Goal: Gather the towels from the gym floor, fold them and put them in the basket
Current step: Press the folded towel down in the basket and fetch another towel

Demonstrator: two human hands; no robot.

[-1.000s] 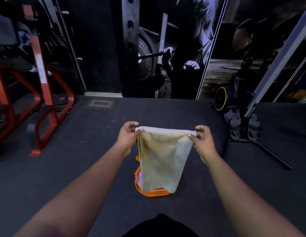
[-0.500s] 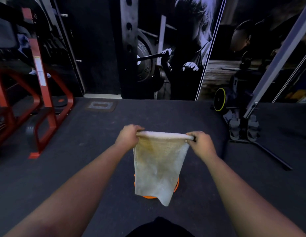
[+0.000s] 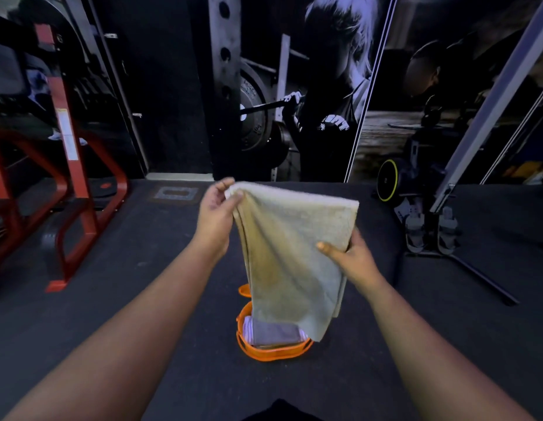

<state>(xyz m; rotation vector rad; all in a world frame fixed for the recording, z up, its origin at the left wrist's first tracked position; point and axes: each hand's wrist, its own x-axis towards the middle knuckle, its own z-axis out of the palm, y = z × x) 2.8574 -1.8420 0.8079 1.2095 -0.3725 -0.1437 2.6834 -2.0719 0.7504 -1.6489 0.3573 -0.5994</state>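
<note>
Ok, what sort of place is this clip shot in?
Most likely a gym: a red steel machine frame at left, a wall mural of a barbell lifter, dark rubber-like floor, and a yellow-rimmed wheel at right.

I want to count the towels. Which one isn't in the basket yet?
The beige terry towel, hanging between both hands above the orange basket. The folded purple-grey towel already lies inside.

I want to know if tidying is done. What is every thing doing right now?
Beige terry towel: held up, hanging over the basket, not yet fully folded.
Left hand: pinches the towel's top corner.
Right hand: grips the towel's right edge, lower down.
Orange plastic basket: on the floor, holding a folded towel.
</note>
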